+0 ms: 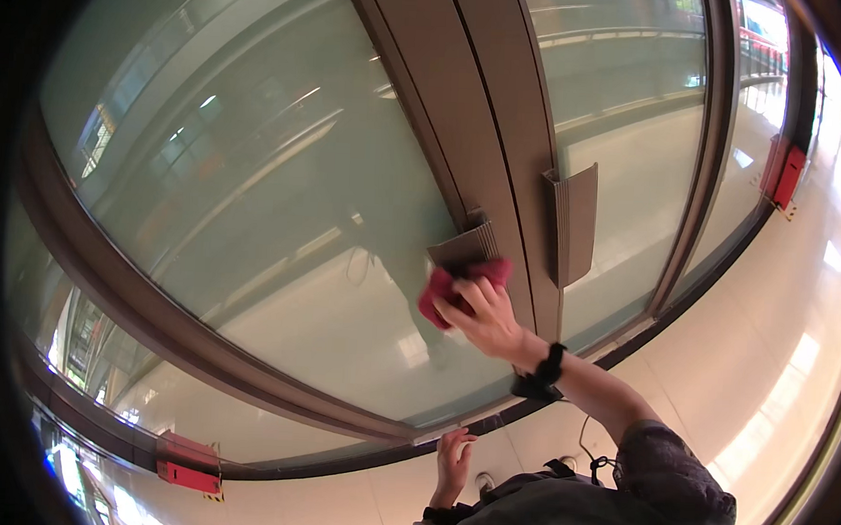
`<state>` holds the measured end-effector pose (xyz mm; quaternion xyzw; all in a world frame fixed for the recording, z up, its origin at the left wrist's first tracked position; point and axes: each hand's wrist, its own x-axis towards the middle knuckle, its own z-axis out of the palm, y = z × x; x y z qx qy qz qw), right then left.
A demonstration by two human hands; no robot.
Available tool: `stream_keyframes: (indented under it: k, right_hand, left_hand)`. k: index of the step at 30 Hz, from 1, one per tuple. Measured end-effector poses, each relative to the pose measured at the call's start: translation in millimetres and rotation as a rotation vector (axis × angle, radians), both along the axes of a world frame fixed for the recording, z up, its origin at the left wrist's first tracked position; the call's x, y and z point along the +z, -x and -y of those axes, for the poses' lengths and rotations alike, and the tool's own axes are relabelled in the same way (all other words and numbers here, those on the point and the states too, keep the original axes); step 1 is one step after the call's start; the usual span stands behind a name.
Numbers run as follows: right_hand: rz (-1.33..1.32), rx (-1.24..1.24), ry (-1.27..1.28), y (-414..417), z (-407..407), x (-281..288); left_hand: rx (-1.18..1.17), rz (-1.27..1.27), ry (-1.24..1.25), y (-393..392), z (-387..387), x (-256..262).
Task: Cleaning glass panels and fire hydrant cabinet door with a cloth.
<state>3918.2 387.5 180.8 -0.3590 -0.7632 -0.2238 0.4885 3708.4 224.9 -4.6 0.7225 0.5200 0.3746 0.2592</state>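
My right hand [485,314] grips a dark red cloth [442,291] and presses it against the lower part of the left metal door handle [463,245]. The cloth looks blurred, and it hides the handle's lower end. Close to my body, my left hand [454,461] hangs in the air with bent fingers and nothing in it. Before me stands a glass double door with brown metal frames [463,88]. A matching right door handle [573,223] projects from the other leaf, to the right of my right hand.
Glass panes [269,185] reflect lights and railings. Red boxes stand on the floor by the glass, one at the lower left [189,474] and another at the far right [790,178]. Pale glossy floor tiles [696,387] run along the door's base. A thin cable [583,435] hangs beside my body.
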Motion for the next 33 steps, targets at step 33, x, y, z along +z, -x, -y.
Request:
stream_keyframes:
  k: [33]
  right_hand:
    - [-1.199,0.861,1.274,-175.2,87.2,-8.5]
  left_hand:
    - [-0.268,1.015,0.357,-172.6,-82.3,156.6]
